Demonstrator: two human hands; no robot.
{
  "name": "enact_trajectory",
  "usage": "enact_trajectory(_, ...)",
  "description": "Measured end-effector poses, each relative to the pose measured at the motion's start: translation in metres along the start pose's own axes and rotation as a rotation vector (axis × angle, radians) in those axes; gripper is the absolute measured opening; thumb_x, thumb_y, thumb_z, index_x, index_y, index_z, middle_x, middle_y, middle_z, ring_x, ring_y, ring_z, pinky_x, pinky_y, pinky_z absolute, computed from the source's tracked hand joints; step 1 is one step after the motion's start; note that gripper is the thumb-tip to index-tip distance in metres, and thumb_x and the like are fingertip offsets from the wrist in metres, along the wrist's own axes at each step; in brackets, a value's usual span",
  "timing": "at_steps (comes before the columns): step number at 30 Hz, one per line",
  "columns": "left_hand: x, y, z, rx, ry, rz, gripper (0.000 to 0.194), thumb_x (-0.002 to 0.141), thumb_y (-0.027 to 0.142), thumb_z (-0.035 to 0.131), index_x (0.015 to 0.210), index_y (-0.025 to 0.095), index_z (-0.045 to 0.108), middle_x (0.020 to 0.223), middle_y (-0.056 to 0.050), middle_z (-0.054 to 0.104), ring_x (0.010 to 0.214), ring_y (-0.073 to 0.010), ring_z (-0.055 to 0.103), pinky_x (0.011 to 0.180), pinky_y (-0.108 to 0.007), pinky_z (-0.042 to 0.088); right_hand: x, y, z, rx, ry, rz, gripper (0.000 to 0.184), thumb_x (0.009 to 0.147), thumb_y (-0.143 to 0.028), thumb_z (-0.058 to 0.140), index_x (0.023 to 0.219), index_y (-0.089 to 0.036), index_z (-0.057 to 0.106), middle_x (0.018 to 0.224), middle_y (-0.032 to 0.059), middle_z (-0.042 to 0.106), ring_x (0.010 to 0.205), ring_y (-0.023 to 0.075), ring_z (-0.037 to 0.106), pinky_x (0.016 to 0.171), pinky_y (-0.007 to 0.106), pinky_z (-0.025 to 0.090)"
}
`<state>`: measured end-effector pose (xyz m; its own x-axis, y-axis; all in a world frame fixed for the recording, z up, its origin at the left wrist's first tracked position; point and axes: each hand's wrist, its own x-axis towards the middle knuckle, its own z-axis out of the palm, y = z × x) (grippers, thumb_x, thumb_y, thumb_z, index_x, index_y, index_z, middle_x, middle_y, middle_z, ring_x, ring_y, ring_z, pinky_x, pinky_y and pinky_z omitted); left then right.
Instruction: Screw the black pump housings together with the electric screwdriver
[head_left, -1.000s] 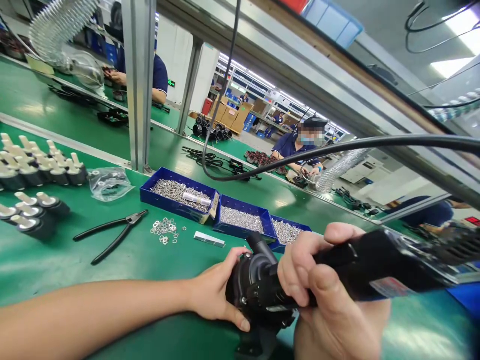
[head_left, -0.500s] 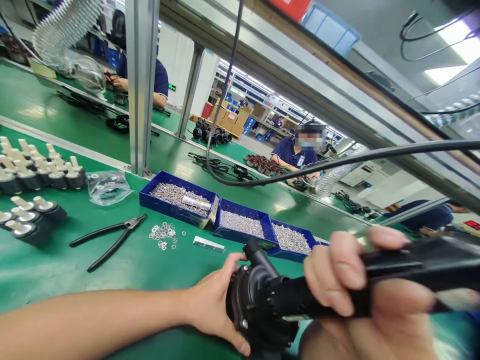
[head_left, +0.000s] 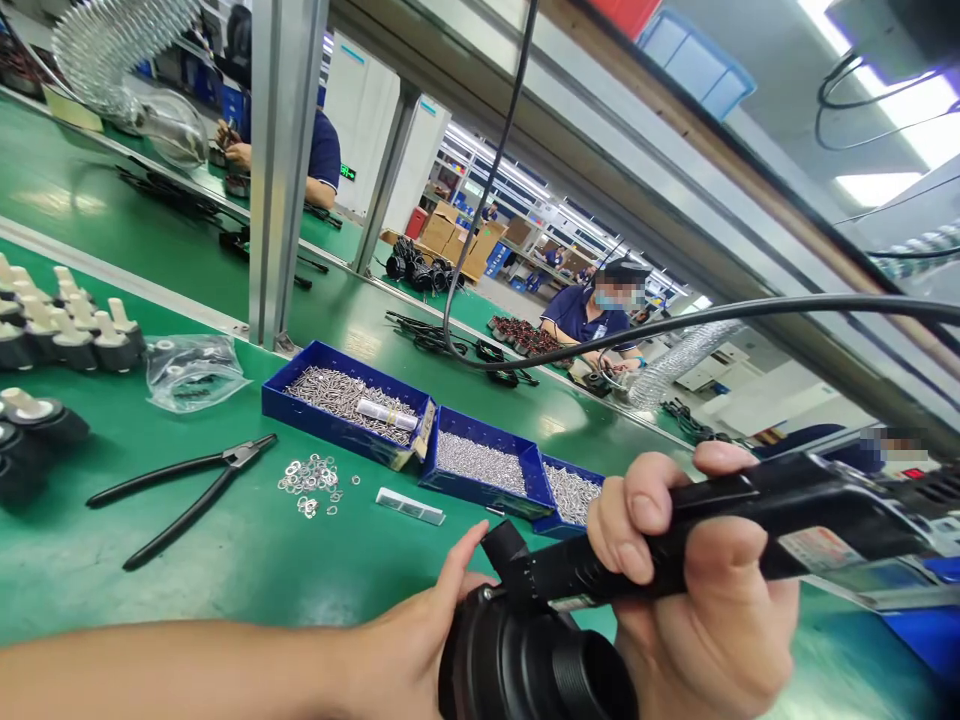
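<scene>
My left hand [head_left: 409,650] is wrapped round a black round pump-like part [head_left: 525,665] at the bottom centre, thumb raised beside its spout. My right hand [head_left: 694,590] grips a black electric screwdriver [head_left: 757,520], whose tip end rests against the part. A thick black cable [head_left: 675,322] runs from the tool up and left across the bench. Both hands sit low over the green bench mat [head_left: 247,560].
Three blue trays of screws [head_left: 341,400] [head_left: 480,462] [head_left: 570,490] stand behind the part. Black pliers [head_left: 176,495], loose washers [head_left: 307,475] and a small metal strip [head_left: 409,506] lie to the left. Capped black parts [head_left: 67,335] and a plastic bag [head_left: 191,370] sit far left. People work beyond.
The part has come nearer and lower in view, now tilted toward me. My right hand has shifted left along the screwdriver and steadied.
</scene>
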<state>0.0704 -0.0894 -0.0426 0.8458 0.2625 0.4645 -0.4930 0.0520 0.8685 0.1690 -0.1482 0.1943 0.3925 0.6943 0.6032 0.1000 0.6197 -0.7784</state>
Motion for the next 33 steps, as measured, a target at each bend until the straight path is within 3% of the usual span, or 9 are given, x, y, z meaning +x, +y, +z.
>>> enact_trajectory(7, 0.005, 0.011, 0.003, -0.111, -0.093, -0.121, 0.183, 0.048, 0.064, 0.102, 0.161, 0.02, -0.035, 0.146, -0.022, 0.06, 0.141, -0.0464, 0.054, 0.134, -0.071, 0.011, -0.004, 0.001, 0.005, 0.013, -0.113, 0.083, 0.033, 0.098, -0.033, 0.084, 0.116, -0.029, 0.058, 0.077, -0.0042, 0.057, 0.052, 0.0085, 0.052, 0.05, 0.021, 0.043)
enact_trajectory(11, 0.012, 0.038, 0.005, -0.195, -0.167, -0.251, 0.139, 0.069, 0.069, 0.09, 0.17, 0.032, 0.003, 0.139, -0.012, 0.068, 0.145, -0.0452, 0.051, 0.131, -0.074, 0.018, -0.001, 0.003, 0.006, 0.005, -0.053, 0.086, 0.026, 0.099, -0.019, 0.077, 0.106, -0.028, 0.054, 0.07, -0.0066, 0.054, 0.046, 0.0075, 0.046, 0.046, 0.019, 0.038)
enact_trajectory(15, 0.018, 0.051, 0.007, -0.328, -0.243, -0.347, 0.117, 0.068, 0.076, 0.085, 0.164, 0.032, 0.034, 0.13, -0.009, 0.072, 0.141, -0.0472, 0.053, 0.125, -0.077, 0.031, 0.002, 0.004, 0.002, -0.008, 0.022, 0.067, 0.027, 0.098, -0.02, 0.078, 0.111, -0.028, 0.056, 0.072, -0.0058, 0.056, 0.047, 0.0071, 0.047, 0.046, 0.018, 0.041)
enact_trajectory(17, 0.018, 0.046, 0.007, -0.364, -0.242, -0.331, 0.117, 0.07, 0.079, 0.082, 0.164, 0.03, 0.033, 0.131, -0.01, 0.072, 0.141, -0.0479, 0.053, 0.127, -0.08, 0.024, 0.001, 0.003, 0.002, -0.052, 0.016, 0.048, 0.028, 0.098, -0.023, 0.079, 0.115, -0.028, 0.057, 0.077, -0.0035, 0.06, 0.052, 0.0093, 0.055, 0.05, 0.02, 0.046)
enact_trajectory(22, 0.013, 0.016, 0.005, -0.186, -0.149, -0.141, 0.157, 0.047, 0.058, 0.102, 0.169, 0.026, 0.008, 0.145, -0.012, 0.064, 0.148, -0.0478, 0.045, 0.127, -0.065, -0.027, -0.005, -0.002, 0.008, -0.09, -0.025, 0.041, 0.028, 0.098, -0.026, 0.081, 0.112, -0.027, 0.056, 0.072, -0.0055, 0.055, 0.05, 0.0095, 0.054, 0.05, 0.021, 0.043)
enact_trajectory(24, 0.011, 0.01, 0.004, -0.136, -0.142, -0.116, 0.163, 0.045, 0.056, 0.103, 0.169, 0.025, 0.001, 0.15, -0.014, 0.06, 0.149, -0.0476, 0.045, 0.125, -0.062, -0.032, -0.006, -0.003, 0.01, -0.097, -0.027, 0.045, 0.028, 0.098, -0.025, 0.08, 0.111, -0.027, 0.054, 0.071, -0.0058, 0.055, 0.049, 0.0091, 0.053, 0.049, 0.02, 0.042)
enact_trajectory(28, 0.011, 0.019, 0.003, -0.106, -0.166, -0.157, 0.157, 0.058, 0.067, 0.095, 0.17, 0.025, -0.007, 0.151, -0.015, 0.06, 0.152, -0.0484, 0.041, 0.131, -0.068, -0.016, -0.005, -0.003, 0.012, -0.097, -0.017, 0.056, 0.027, 0.099, -0.022, 0.078, 0.109, -0.028, 0.053, 0.07, -0.0059, 0.056, 0.048, 0.0087, 0.051, 0.049, 0.02, 0.042)
enact_trajectory(31, 0.012, 0.029, 0.002, -0.066, -0.223, -0.18, 0.139, 0.068, 0.071, 0.087, 0.171, 0.027, 0.006, 0.145, -0.013, 0.064, 0.153, -0.0474, 0.04, 0.134, -0.07, 0.003, -0.003, -0.003, 0.012, -0.073, -0.022, 0.053, 0.026, 0.099, -0.02, 0.076, 0.108, -0.027, 0.053, 0.07, -0.0061, 0.056, 0.047, 0.008, 0.049, 0.047, 0.019, 0.041)
enact_trajectory(33, 0.013, 0.031, 0.001, -0.056, -0.24, -0.178, 0.137, 0.068, 0.071, 0.087, 0.171, 0.028, 0.008, 0.147, -0.012, 0.064, 0.155, -0.0478, 0.037, 0.134, -0.07, 0.003, -0.003, -0.002, 0.011, -0.062, -0.034, 0.053, 0.025, 0.099, -0.019, 0.076, 0.107, -0.027, 0.053, 0.07, -0.0062, 0.055, 0.047, 0.0078, 0.048, 0.046, 0.019, 0.041)
